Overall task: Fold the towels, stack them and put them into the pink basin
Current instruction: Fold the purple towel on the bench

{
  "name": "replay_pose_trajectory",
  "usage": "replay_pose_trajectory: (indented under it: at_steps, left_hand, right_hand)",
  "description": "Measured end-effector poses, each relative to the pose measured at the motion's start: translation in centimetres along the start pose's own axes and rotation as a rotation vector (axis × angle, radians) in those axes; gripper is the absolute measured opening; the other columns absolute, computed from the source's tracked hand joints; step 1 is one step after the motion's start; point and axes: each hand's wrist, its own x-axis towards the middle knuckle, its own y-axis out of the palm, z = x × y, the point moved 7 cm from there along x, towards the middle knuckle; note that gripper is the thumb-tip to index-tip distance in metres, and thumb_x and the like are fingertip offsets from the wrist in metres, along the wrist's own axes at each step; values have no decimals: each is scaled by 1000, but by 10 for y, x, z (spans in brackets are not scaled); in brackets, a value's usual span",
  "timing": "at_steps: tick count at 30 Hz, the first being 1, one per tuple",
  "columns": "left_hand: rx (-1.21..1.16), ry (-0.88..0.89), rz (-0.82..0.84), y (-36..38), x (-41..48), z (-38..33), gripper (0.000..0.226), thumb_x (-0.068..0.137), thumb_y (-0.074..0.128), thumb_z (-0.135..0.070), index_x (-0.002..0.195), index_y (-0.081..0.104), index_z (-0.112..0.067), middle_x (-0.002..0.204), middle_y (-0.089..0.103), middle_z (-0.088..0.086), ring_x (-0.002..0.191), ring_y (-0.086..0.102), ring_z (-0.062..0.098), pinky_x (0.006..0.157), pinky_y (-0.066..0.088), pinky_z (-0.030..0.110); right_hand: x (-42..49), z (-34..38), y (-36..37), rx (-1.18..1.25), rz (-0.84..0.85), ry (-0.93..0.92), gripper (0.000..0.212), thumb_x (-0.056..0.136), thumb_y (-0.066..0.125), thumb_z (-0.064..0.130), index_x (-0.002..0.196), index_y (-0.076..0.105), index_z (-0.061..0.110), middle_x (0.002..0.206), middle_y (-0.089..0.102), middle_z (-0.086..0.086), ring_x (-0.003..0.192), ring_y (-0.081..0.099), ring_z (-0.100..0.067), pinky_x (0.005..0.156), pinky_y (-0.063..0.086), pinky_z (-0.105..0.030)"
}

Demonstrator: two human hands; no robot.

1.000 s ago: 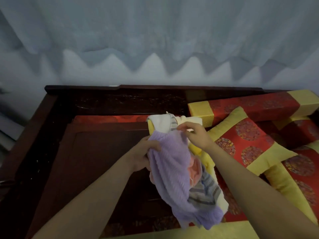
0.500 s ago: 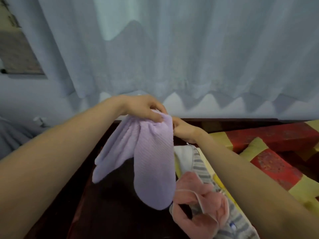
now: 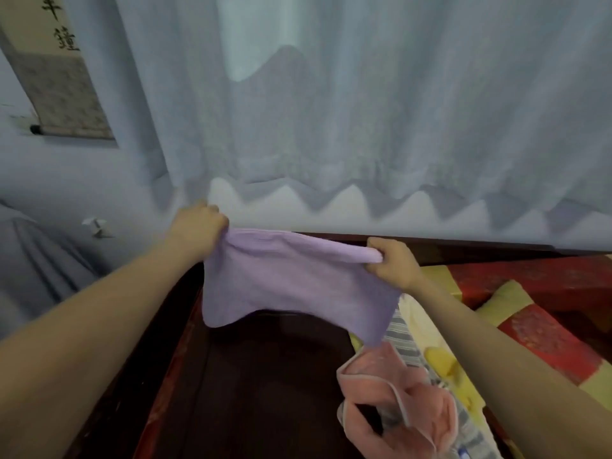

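At the lower right of the frame a crumpled pink towel [image 3: 407, 412] lies on a striped towel [image 3: 402, 329] and a pale yellow cloth [image 3: 433, 342], beside a dark wooden surface [image 3: 265, 392]. Above it, at mid-frame, a purple towel [image 3: 291, 283] hangs spread in the air between both hands. The left hand [image 3: 198, 226] grips its upper left corner with curled fingers; the right hand [image 3: 394, 263] pinches the bunched upper right corner between thumb and curled fingers. Red and yellow cushions [image 3: 546, 336] sit at the right edge. Behind, a pale curtain [image 3: 331, 111] fills the top, with a scroll [image 3: 56, 77] at upper left.
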Motion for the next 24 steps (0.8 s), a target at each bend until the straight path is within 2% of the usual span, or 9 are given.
replay_pose_trajectory:
  at_steps: [3,5,7,10,13,16,18,21,24]
  left_hand:
    - [-463,58,-5,63,-48,-57,15,84,55,-13,94,65,-9,97,57,11,93,59,32,69,43,35]
    - [-546,93,71,113,-96,-101,36,93,33,-26,105,66,-15,108,60,5,96,61,25,78,49,31]
    - [-573,125,59,170,-144,-127,59,98,5,-36,104,63,-31,104,61,-4,88,61,11,87,45,10]
    - [-731,91,115,250,-195,-140,28,93,38,-30,107,63,-27,98,67,-3,84,67,11,91,36,6]
    - [-719,-9,637,290,-218,-146,24,87,50,-20,97,70,-14,96,69,2,87,68,17,77,46,20]
    - [-738,-75,1039,290,-217,-144,23,86,48,-10,66,56,-4,68,56,4,74,65,26,54,44,21]
    - [-690,-167,1149,283,-199,-134,26,87,50,-9,61,48,-9,62,51,4,65,64,21,54,51,23]
    - [-715,-181,886,277,-140,-129,25,91,48,-17,71,57,-3,71,55,4,81,60,24,79,52,35]
    - [-908,-273,532,271,-77,-135,22,92,49,-16,91,64,-1,93,65,12,92,60,27,80,45,29]
  right_hand:
    - [-25,-8,22,-5,193,-81,13,61,58,38,67,47,33,65,57,6,63,50,-18,57,40,-38]
    - [-47,-24,54,-217,389,-109,17,66,58,40,80,59,30,80,66,2,75,59,-23,61,40,-35]
    - [-70,-51,90,-341,580,-79,16,73,57,28,85,65,21,92,68,-6,86,60,-28,67,40,-32]
    - [-97,-87,119,-419,770,52,11,72,60,17,74,64,27,89,68,-6,83,58,-25,74,46,-33]
    - [-106,-109,123,-542,909,159,30,67,55,23,89,72,12,97,71,-10,84,58,-21,71,41,-25]
    - [-97,-114,115,-566,879,178,13,57,42,30,59,54,26,72,59,-3,78,51,-24,60,35,-21]
    - [-81,-111,112,-462,751,156,22,65,58,26,53,41,31,58,45,6,70,46,-18,52,28,-13]
    - [-68,-97,113,-230,598,75,15,69,73,10,62,61,15,61,57,5,62,49,-11,57,35,-13]
    - [-61,-80,126,-53,556,73,15,72,73,5,67,69,19,69,68,9,71,61,-12,65,47,-26]
